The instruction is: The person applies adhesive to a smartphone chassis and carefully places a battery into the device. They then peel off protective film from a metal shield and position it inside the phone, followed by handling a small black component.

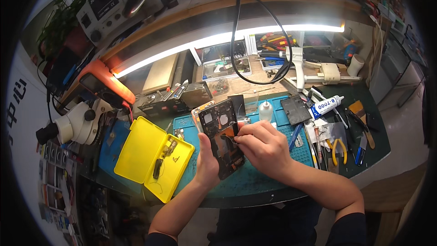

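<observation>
My left hand [207, 166] grips an opened smartphone [222, 157] by its left edge, holding it tilted above the blue work mat. Its dark inside faces me, with a camera opening near the top and a copper-coloured patch at mid-height. At the phone's right edge, my right hand [266, 148] is closed in a pinch. A thin dark strip or wire shows by those fingertips, but what they hold is too small to make out. To the left lies an open yellow plastic case [177, 173] with small metal parts and a black piece inside.
Behind the phone stands a clear dropper bottle [265, 110]. On the right are a glue tube [327, 106], a dark flat panel [295, 110] and yellow-handled pliers [339, 150]. A microscope [68, 125] and an orange multimeter [107, 84] occupy the left. A black cable [234, 32] hangs overhead.
</observation>
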Demonstrator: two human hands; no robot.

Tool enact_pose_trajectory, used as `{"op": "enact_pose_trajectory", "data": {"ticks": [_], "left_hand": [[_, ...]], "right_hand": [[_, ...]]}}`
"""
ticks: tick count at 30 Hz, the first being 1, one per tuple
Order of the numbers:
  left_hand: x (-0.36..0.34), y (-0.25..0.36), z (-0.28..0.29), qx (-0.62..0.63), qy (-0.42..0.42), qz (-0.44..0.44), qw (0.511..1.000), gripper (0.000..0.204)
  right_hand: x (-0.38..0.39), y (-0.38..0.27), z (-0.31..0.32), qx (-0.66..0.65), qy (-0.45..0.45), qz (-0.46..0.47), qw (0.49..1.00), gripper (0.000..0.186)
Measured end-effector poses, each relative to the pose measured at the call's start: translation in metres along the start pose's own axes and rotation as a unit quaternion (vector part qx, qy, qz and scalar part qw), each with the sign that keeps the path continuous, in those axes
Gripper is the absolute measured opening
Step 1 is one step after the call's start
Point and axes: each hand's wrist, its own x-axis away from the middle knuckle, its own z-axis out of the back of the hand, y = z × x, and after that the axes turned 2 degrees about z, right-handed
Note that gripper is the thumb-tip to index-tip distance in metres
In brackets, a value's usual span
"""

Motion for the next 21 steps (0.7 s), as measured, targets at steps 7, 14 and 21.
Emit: {"op": "enact_pose_trajectory", "data": {"ticks": [7,14,21], "left_hand": [[0.002,-0.005,-0.001,-0.025,0.034,-0.037,0.998,0.085],[0.0,-0.011,-0.003,-0.06,0.042,-0.081,0.994,0.086],[-0.001,-0.001,-0.007,0.039,0.06,-0.023,0.997,0.091]], "right_hand": [[0.002,-0.006,-0.004,-0.03,-0.008,-0.022,0.999,0.015],[0.004,-0.012,-0.001,-0.043,-0.01,-0.058,0.997,0.012],[0.004,-0.01,-0.004,-0.051,0.01,-0.016,0.999,0.012]]}}
